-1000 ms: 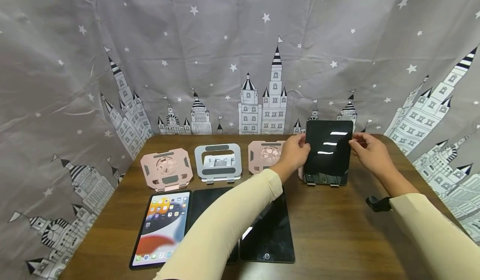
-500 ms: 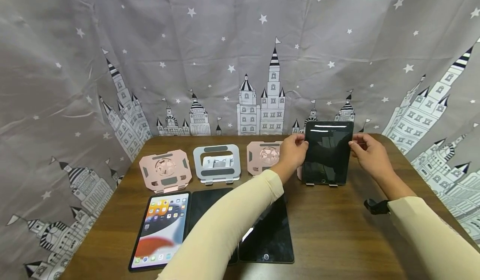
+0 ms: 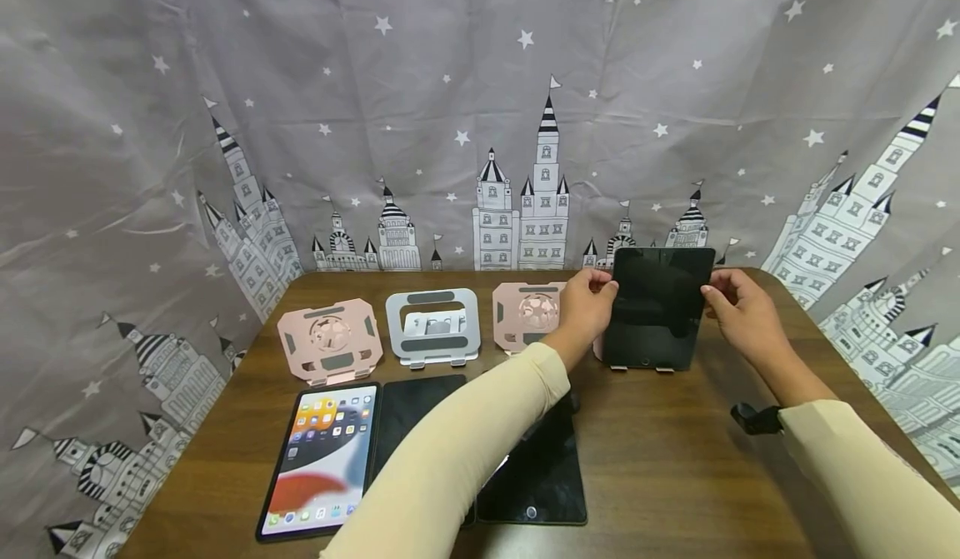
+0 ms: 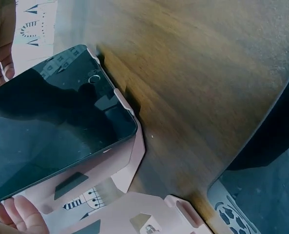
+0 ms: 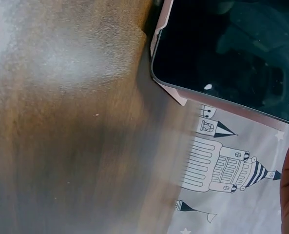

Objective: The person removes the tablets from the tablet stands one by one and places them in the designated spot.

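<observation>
A black tablet (image 3: 656, 313) stands nearly upright at the back right of the table, leaning on a pink stand (image 4: 134, 168) that mostly hides behind it. Its lower edge sits at the stand's small hooks (image 3: 618, 367), home button at the bottom. My left hand (image 3: 585, 309) pinches the tablet's left edge, thumb in front. On the opposite edge, my right hand (image 3: 738, 305) holds it the same way. The right wrist view shows a lower corner of the tablet (image 5: 222, 53) against the stand, with only part of the hand at the border.
Left of it stand a pink stand (image 3: 506, 313), a blue-grey stand (image 3: 435, 345) and another pink stand (image 3: 303, 346). Before them lie a lit tablet (image 3: 315, 476), a dark tablet (image 3: 408, 396) partly under my left sleeve, and a dark tablet with a home button (image 3: 536, 484).
The tablet's lower edge has come down and in to the stand's hooks, covering the stand's lower front. Its top then leaned back and dropped slightly. Both hands kept their hold.
</observation>
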Demonstrator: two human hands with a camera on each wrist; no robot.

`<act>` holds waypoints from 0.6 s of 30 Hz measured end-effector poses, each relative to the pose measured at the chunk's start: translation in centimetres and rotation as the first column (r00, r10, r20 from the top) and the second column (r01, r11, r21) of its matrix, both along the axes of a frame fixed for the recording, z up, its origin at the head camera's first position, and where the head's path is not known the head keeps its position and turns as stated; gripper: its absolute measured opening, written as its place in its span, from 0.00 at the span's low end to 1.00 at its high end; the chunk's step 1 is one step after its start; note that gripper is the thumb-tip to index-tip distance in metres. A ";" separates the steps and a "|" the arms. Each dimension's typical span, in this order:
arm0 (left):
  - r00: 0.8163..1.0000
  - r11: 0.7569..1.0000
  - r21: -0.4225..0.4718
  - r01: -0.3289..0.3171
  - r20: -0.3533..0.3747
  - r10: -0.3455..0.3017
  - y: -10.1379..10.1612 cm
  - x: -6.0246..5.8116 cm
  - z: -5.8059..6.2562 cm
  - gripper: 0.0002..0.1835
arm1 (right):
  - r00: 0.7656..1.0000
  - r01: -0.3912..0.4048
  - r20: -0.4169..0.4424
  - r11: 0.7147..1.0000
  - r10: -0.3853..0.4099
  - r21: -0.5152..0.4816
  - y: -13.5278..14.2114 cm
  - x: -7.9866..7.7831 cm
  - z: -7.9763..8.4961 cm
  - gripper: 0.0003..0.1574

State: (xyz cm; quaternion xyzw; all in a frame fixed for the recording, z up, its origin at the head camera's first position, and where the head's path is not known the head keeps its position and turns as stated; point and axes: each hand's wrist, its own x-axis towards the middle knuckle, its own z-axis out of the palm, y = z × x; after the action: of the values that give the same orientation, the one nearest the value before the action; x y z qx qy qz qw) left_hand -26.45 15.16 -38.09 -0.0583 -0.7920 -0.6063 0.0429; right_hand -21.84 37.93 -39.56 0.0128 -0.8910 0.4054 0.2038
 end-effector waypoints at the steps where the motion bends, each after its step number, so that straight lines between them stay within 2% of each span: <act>1: 1.000 1.000 0.010 0.000 -0.001 0.000 0.0 0.0 -0.1 0.04 | 1.000 0.000 -0.008 1.000 0.000 -0.002 0.0 0.1 0.0 0.18; 9: 1.000 0.999 0.044 0.024 -0.004 -0.024 -0.3 0.4 -0.3 0.03 | 0.998 0.012 -0.067 1.000 -0.014 -0.027 -0.1 0.5 0.2 0.14; 18: 0.999 0.991 0.128 0.043 -0.013 -0.042 -0.7 1.1 0.1 0.03 | 0.997 -0.005 -0.072 0.999 0.003 -0.038 -0.2 1.4 1.0 0.14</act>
State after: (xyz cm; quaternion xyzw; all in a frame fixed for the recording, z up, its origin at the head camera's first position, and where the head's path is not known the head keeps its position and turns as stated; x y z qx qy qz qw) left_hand -25.32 14.43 -37.99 -0.0755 -0.7498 -0.6563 0.0379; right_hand -20.46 37.71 -38.57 0.0253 -0.8752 0.4219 0.2353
